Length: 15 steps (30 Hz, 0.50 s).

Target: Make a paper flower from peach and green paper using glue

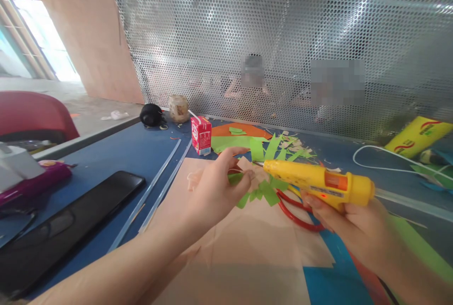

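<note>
My right hand (pixel 354 220) is wrapped round the handle of a yellow glue gun (pixel 304 175), which has a clear glue stick (pixel 410 203) poking out of its back. The metal nozzle points left, close to my left hand (pixel 224 180). Between thumb and fingers, that hand pinches a paper piece (pixel 257 175) in pale tan with green cut bits (pixel 267 194) about it. Whether the nozzle touches the paper cannot be made out. Below lies a large tan paper sheet (pixel 244 253). Red-handled scissors (pixel 297 218) rest under the glue gun, partly hidden.
A red drink carton (pixel 201 135) with a straw stands behind my left hand, near a glass jar (pixel 179 108). Two clear glue sticks (pixel 152 192) and a black phone (pixel 81 220) lie to the left. Paper scraps (pixel 293 144) litter the back, before a perforated metal screen (pixel 212 36).
</note>
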Each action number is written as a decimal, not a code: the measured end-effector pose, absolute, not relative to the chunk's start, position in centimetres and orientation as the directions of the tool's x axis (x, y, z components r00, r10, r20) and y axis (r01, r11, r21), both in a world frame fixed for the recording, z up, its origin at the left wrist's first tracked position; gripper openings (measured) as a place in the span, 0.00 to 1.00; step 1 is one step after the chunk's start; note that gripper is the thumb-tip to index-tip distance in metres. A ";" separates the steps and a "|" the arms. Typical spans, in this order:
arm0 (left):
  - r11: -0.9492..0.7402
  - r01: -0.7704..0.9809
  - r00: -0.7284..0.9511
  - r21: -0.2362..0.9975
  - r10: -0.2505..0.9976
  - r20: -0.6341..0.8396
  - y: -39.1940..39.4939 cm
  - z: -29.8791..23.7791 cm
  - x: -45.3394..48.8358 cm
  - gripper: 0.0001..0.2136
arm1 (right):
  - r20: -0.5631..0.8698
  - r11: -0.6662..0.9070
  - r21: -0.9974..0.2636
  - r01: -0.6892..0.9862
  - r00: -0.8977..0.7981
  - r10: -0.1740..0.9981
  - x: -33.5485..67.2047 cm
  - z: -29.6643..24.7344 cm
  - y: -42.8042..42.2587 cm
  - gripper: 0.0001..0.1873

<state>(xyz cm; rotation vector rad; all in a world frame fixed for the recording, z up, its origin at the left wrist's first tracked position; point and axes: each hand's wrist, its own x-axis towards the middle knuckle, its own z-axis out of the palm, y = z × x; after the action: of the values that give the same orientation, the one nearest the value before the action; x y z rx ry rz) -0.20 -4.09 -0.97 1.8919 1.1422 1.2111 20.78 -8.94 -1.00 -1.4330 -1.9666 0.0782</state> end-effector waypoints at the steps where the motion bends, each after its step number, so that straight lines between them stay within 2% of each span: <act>1: -0.446 0.349 0.210 0.824 0.894 0.395 -4.1 -1.0 -0.2 0.17 | 0.484 0.383 -0.428 0.819 -0.150 0.862 20.8 -1.0 -9.0 0.15; 9: -0.444 0.414 0.196 0.795 0.896 0.398 -3.9 -1.4 -0.1 0.16 | 0.497 0.392 -0.414 0.821 -0.157 0.854 20.9 -1.1 -8.9 0.14; 15: -0.437 0.431 0.192 0.789 0.899 0.393 -4.0 -1.3 -0.2 0.17 | 0.532 0.329 -0.466 0.821 -0.037 0.846 20.1 -1.4 -9.3 0.17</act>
<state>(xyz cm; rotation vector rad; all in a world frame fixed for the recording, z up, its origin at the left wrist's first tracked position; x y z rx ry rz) -0.19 -3.99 -1.34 1.9567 1.2392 1.1875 20.06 -9.34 -1.44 -1.4764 -1.8355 0.0408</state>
